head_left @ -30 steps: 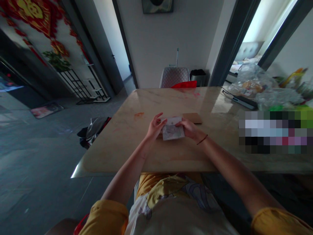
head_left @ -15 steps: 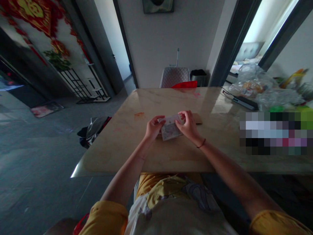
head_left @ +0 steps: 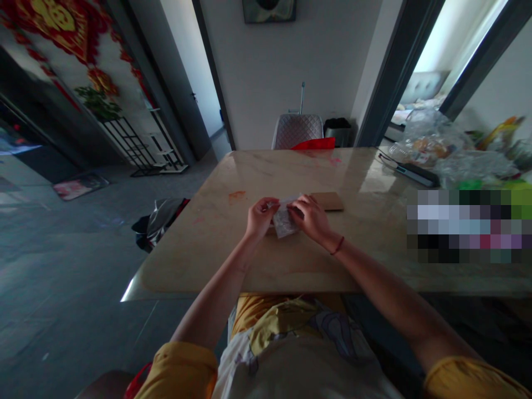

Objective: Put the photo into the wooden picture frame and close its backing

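Floor, far left: a black-and-silver bag (head_left: 160, 221) lies crumpled beside the table, partly hidden by its edge.

Table: a cream marble tabletop (head_left: 187, 260), with an orange stain (head_left: 236, 194) left of the hands.

Left hand (head_left: 261, 217): narrow pinch, thumb and fingers closed on the left side of the paper.

Paper: a folded printed paper (head_left: 285, 223) sits between the hands at the table's middle, tilted and held just above or against the marble; its exact folds are hidden by the fingers.

Right hand (head_left: 310, 218): narrow, fingers curled over the paper's upper right; a dark cord bracelet (head_left: 337, 246) circles the wrist.

Card: a brown cardboard square (head_left: 328, 201) lies flat just right of the right hand.

Table, far right: a black power strip (head_left: 415, 175) and clear plastic bags (head_left: 469, 169).

Risk: pulling the hands apart could likely tear or crease the thin paper; a loosened pinch could let it slip.
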A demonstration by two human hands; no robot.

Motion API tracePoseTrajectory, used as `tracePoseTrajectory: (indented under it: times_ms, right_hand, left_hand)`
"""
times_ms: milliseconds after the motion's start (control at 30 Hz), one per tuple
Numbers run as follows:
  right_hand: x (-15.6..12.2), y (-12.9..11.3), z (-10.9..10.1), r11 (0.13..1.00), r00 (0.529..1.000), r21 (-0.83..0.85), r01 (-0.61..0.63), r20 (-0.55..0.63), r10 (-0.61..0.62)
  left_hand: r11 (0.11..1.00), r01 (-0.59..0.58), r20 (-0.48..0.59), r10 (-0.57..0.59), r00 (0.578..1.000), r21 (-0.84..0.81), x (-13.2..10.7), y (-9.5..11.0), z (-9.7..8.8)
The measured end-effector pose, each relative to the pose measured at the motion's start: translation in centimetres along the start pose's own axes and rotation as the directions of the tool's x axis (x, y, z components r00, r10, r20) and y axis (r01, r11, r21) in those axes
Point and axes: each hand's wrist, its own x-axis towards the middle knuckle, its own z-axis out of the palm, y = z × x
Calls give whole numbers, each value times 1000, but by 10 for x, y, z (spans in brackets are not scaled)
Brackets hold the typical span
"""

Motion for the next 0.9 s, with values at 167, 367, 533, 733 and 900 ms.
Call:
tracePoseTrajectory:
  times_ms: [167,367,533,733,900]
  right_hand:
    - [1,4,4,983,984,161,-89,-137,112]
    - [3,12,5,893,868,341,-294,-296,399]
    - [9,19,-5,697,895,618,-363,23,445]
    - [10,20,-13,541,871,699,-468,262,415]
    - [12,19,-6,506,847,713,-486,243,472]
  left_hand:
    - [983,-176,-56,178,982,49,0,-1,0]
    - [918,-362,10,365,931,161,-7,0,0]
    - [917,-390,22,390,921,86,-8,3,-2]
    - [927,-363,137,349,927,90,-8,3,-1]
    - [924,-359,154,338,929,136,-8,2,0]
